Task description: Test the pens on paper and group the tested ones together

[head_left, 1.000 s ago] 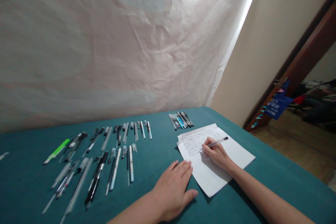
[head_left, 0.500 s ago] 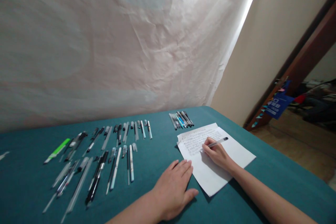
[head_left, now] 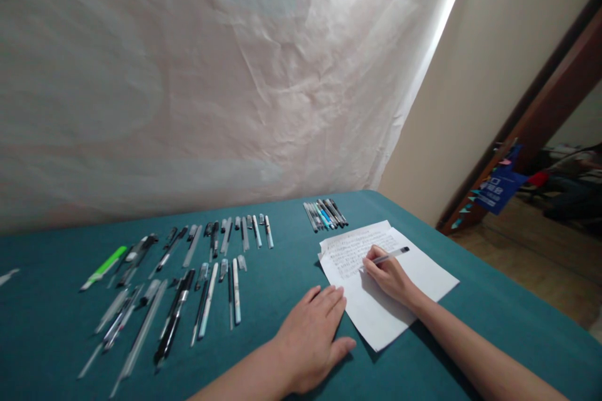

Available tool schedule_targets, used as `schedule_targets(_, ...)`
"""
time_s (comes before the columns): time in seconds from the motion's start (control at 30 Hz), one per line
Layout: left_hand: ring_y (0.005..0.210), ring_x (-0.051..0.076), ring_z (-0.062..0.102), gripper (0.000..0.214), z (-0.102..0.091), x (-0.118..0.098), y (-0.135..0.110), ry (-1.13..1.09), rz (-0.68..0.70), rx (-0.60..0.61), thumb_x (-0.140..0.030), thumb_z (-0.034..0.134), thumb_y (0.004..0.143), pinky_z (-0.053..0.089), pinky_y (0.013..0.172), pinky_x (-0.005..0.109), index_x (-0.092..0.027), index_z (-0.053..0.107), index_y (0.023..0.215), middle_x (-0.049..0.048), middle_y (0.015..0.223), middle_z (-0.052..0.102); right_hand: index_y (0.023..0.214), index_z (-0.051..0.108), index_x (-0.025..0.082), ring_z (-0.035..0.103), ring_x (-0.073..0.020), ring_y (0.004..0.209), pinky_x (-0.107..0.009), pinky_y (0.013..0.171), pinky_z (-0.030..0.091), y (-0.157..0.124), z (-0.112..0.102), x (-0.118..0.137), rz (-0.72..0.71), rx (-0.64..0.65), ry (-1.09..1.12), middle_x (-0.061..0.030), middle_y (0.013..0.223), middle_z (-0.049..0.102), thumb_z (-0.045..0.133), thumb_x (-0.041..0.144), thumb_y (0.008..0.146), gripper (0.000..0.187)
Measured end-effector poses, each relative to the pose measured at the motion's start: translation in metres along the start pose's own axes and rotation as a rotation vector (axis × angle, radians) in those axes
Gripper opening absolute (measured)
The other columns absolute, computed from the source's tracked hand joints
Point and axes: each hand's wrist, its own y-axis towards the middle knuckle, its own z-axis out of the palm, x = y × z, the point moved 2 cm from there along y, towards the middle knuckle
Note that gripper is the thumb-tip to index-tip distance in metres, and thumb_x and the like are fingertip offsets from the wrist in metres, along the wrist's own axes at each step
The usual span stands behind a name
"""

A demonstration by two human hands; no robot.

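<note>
My right hand (head_left: 386, 274) is closed around a pen (head_left: 392, 255) with a clear barrel and a dark end. Its tip meets a white sheet of paper (head_left: 376, 319), whose upper part carries several lines of handwriting. Another sheet lies beneath, its corner showing at the upper left. My left hand (head_left: 314, 335) rests flat on the green tabletop, fingers spread, with the fingertips at the paper's left edge. Nothing is held in it.
Disassembled pens (head_left: 176, 319), with barrels, caps and refills apart, lie in two rows on the left of the green table (head_left: 273, 288). A bundle of pens (head_left: 325, 214) sits behind the paper. A pale sheet (head_left: 211, 75) hangs behind the table.
The view has shifted very slightly. Both hands stay in nearly the same place, and the pen remains at the end of the writing.
</note>
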Motion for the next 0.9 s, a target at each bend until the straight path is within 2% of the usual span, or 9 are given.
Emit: schedule_targets(0.9, 0.13, 0.021, 0.022, 0.057, -0.0008, -0.0003, -0.0005, 0.002, 0.006, -0.004, -0.052, 0.025, 0.088, 0.013, 0.107, 0.039, -0.02, 0.029, 0.135, 0.0057, 0.142, 0.027, 0.061, 0.044, 0.019, 0.041, -0.012, 0.054, -0.024, 0.053, 0.034, -0.0014, 0.0, 0.0031, -0.03, 0.007, -0.001, 0.0029, 0.056, 0.045, 0.047, 0.023, 0.076, 0.016)
